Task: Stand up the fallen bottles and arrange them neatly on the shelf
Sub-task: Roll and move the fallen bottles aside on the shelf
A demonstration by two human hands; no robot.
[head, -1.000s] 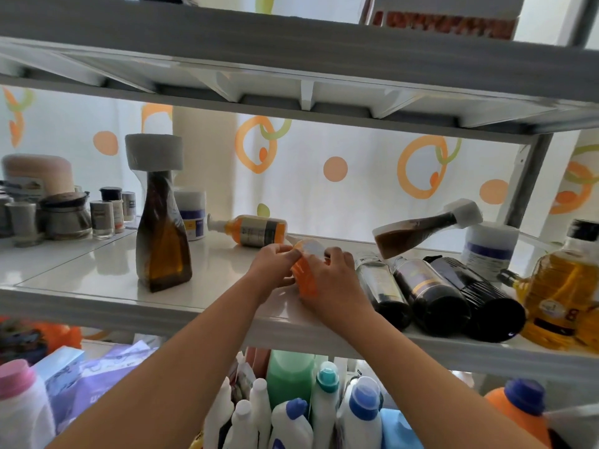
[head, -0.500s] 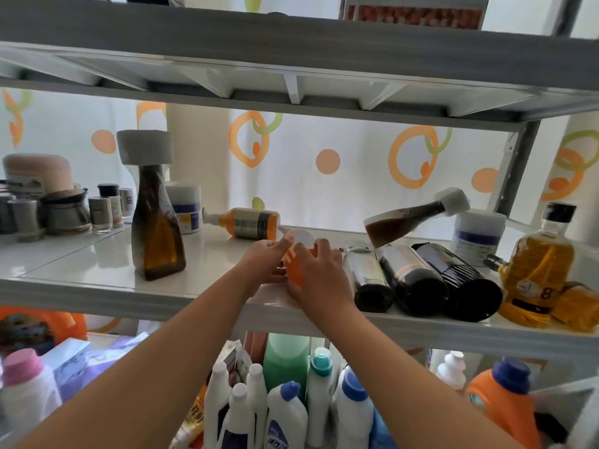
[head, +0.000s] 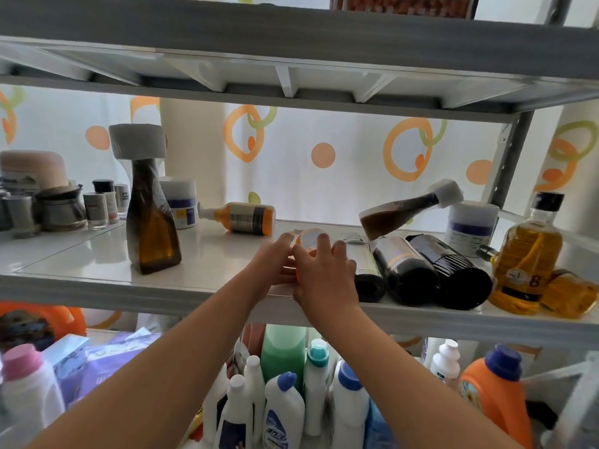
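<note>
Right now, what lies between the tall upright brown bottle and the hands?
Only bare shelf, in the head view; the fallen pump bottle lies farther back.

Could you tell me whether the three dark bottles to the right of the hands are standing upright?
No, the three dark bottles lie on their sides, side by side on the white shelf.

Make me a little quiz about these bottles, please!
1. True or false: the tall brown bottle stands upright.
2. What do the left hand and right hand hold together? A) small orange bottle B) white jar C) green bottle
3. Fill in: ___ dark bottles lie side by side, just right of the hands.
Key: 1 true; 2 A; 3 three.
</note>
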